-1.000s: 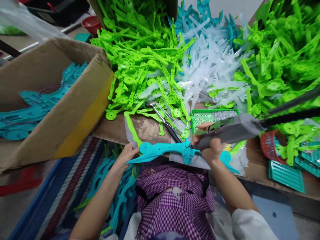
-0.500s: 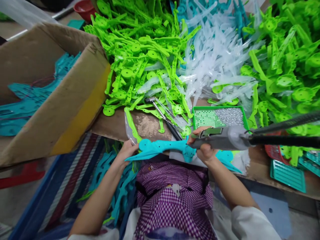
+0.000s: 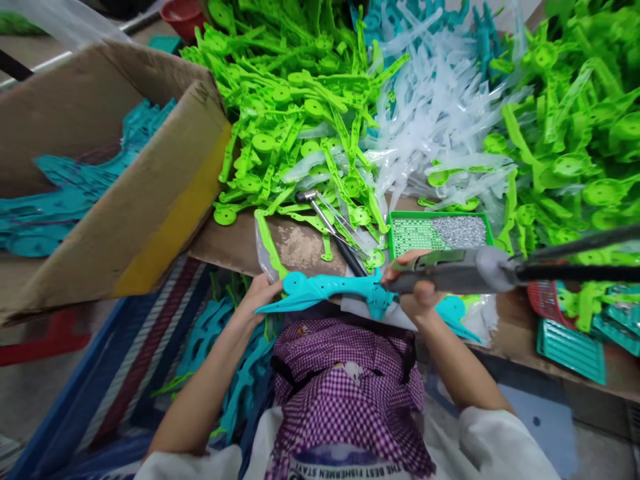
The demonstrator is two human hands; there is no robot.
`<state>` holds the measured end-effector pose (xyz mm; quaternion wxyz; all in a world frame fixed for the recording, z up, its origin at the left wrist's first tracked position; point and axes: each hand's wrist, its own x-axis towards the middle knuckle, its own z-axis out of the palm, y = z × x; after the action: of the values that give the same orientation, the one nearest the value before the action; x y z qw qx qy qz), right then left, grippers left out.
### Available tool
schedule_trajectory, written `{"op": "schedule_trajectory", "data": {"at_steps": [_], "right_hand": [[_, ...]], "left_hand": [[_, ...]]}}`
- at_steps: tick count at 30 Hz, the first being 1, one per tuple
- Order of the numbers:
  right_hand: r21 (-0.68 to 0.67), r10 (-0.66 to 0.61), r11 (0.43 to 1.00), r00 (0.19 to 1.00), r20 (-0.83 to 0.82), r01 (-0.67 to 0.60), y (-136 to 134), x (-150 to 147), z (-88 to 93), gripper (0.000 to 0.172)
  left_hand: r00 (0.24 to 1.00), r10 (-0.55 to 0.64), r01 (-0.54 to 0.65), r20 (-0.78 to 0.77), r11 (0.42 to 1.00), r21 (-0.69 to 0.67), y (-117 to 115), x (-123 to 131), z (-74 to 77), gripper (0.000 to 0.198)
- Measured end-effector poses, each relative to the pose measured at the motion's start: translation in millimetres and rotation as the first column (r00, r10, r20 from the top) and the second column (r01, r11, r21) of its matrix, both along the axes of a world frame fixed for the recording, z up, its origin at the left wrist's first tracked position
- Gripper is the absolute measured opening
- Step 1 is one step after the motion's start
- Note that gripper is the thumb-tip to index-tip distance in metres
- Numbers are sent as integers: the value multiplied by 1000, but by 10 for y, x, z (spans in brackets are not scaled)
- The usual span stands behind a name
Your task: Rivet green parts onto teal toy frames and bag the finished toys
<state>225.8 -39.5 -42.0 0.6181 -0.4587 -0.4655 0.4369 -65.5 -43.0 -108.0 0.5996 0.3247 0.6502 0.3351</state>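
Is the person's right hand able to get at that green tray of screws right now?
Probably yes for reach: the green tray lies just beyond the right hand, nothing between. But its fingers are wrapped around the grey tool, so picking would be awkward.

Cardboard box point(image 3: 150, 200) at left held teal mouldings point(image 3: 60, 200) (lying flat). The bench carried heaps of green parts point(image 3: 295, 113) and clear parts point(image 3: 440, 113) — a hammer point(image 3: 320, 217) lay near a green screw tray point(image 3: 440, 215).
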Motion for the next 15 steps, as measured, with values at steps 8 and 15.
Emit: {"op": "schedule_trajectory", "data": {"at_steps": [8, 15], "right_hand": [[154, -79, 983, 988, -133, 99, -450, 130, 326, 47], [246, -48, 965, 986, -158, 86, -567, 89, 104, 45]], "left_hand": [[1000, 14, -14, -20, 1000, 23, -3, 15, -22, 46], [999, 32, -32, 3, 999, 16, -4, 42, -16, 52]]}}
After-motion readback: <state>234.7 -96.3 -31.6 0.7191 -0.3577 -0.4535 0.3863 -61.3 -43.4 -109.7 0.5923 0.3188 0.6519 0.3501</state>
